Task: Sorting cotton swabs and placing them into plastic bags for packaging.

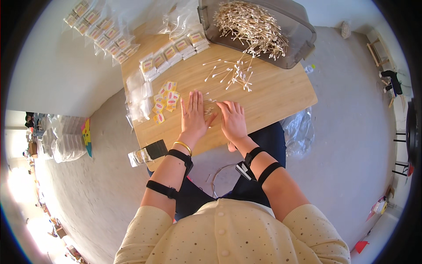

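My left hand (193, 116) lies flat on the wooden table, fingers stretched out and thumb pointing toward my right hand. Between the two hands is a small bunch of cotton swabs (209, 104), partly hidden by the left hand. My right hand (233, 118) rests just right of the bunch with its fingers slightly bent, fingertips beside the swab ends; no held thing shows in it. Small yellow-and-white printed cards (166, 99) lie scattered left of my left hand. Beyond my right hand, loose cotton swabs (238, 75) lie in a messy pile.
A grey plastic bin (281, 61) full of cotton swabs stands at the table's far right. Packed swab packets (170, 53) line the far left, with clear plastic bags (139, 99) nearer. A dark phone-like object (156, 149) sits at the near left corner of the table (281, 97).
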Tool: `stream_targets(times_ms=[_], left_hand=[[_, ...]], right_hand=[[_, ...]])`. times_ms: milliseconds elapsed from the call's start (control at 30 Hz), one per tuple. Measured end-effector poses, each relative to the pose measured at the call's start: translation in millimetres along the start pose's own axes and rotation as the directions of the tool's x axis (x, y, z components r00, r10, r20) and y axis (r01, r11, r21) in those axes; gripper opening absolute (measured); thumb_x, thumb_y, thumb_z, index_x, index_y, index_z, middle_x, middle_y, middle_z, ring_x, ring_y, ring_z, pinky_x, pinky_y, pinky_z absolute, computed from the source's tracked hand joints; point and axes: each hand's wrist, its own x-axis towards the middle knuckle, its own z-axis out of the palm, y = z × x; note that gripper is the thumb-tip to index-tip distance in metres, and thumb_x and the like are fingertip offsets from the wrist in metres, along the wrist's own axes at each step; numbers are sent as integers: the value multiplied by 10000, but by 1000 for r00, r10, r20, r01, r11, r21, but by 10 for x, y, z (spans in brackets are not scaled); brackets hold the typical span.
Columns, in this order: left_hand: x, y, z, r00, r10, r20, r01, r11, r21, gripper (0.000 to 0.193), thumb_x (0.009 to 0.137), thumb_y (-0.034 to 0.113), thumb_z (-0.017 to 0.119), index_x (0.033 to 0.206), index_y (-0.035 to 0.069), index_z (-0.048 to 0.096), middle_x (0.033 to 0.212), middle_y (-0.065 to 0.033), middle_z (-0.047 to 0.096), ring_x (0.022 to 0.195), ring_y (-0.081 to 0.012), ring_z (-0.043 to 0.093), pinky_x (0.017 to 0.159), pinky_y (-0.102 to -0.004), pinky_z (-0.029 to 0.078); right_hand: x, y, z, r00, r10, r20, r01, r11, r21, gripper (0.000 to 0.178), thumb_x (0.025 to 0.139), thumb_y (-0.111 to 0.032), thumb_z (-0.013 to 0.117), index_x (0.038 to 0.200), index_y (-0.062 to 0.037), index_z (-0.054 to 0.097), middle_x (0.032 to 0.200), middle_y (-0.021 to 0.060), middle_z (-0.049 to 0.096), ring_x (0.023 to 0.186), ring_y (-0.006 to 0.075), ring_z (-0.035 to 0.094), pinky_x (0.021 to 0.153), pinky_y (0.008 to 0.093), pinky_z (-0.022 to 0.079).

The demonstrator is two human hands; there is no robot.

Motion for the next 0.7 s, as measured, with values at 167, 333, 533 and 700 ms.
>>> stream_targets(times_ms=[167,333,533,700], left_hand=[[71,2,-15,999,-26,28,28,997,-71,1004,1005,736,312,1641,-26,157,1726,-168,174,1616,-279,88,1277,-564,-27],[147,-16,36,998,-55,17,56,998,-11,982,1019,711,310,1639,-34,154,1727,-174,167,1616,-279,84,1274,-571,-36],[254,-13,38,996,-82,32,80,995,66,960,1023,677,360,1635,-38,169,1720,-182,188,1615,-278,99,1275,-574,-25],[189,-110,13,995,57,-83,-65,993,-96,868,1007,592,508,1601,-5,296,1665,-146,319,1574,-280,237,1292,-551,72]], right_hand=[[6,-12,-6,1000,5,-7,-5,1000,-3,474,868,-44,608,1341,-70,592,1265,85,592,1211,301,538,1014,453,412],[8,-4,6,1000,12,8,-12,1000,-19,464,878,-63,601,1341,-51,587,1267,97,590,1215,309,537,1016,457,413],[-6,2,27,1000,20,24,-18,998,-61,435,896,-83,585,1329,-46,597,1278,104,593,1217,312,541,1018,454,419],[-3,5,16,1000,7,1,-7,999,-41,430,897,-86,584,1326,-48,600,1265,101,598,1211,308,544,1017,454,420]])
